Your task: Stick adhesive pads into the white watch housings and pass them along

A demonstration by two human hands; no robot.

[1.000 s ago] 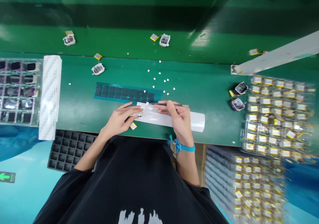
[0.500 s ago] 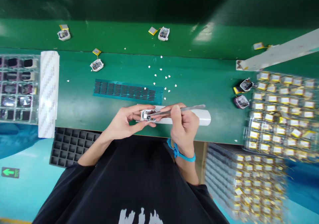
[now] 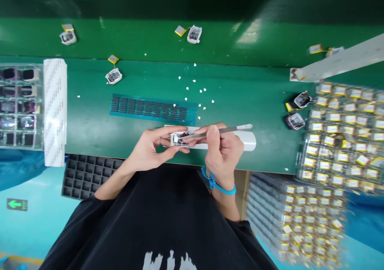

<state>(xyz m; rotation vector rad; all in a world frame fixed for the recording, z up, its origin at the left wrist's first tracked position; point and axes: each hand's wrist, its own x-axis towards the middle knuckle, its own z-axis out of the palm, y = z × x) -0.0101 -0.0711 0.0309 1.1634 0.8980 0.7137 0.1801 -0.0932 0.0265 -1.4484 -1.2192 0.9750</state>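
My left hand [image 3: 151,148] grips a small white watch housing [image 3: 177,139] with its circuitry exposed, thumb on the near side and fingers on the far side. Between the thumb and fingers of my right hand [image 3: 220,146] are metal tweezers [image 3: 229,129], slanted with their tips down in the housing. What the tips touch is too small to make out. Under both hands lies a white roll or strip [image 3: 247,141]. Just beyond it is a teal sheet [image 3: 153,107] bearing rows of dark strips. Small white bits [image 3: 201,91] are scattered past my right hand.
Open housings with yellow-edged batteries lie further off, such as one housing [image 3: 114,76] at left and another [image 3: 195,34] at centre. Clear trays of batteried units [image 3: 342,134] stand at right, near a white post [image 3: 339,62]. At left are a tray of casings [image 3: 21,106] and a printed white strip [image 3: 55,114].
The view has shifted slightly. Both hands keep their hold on the housing and tweezers, and the tweezers' tips stay inside the housing with little visible movement.
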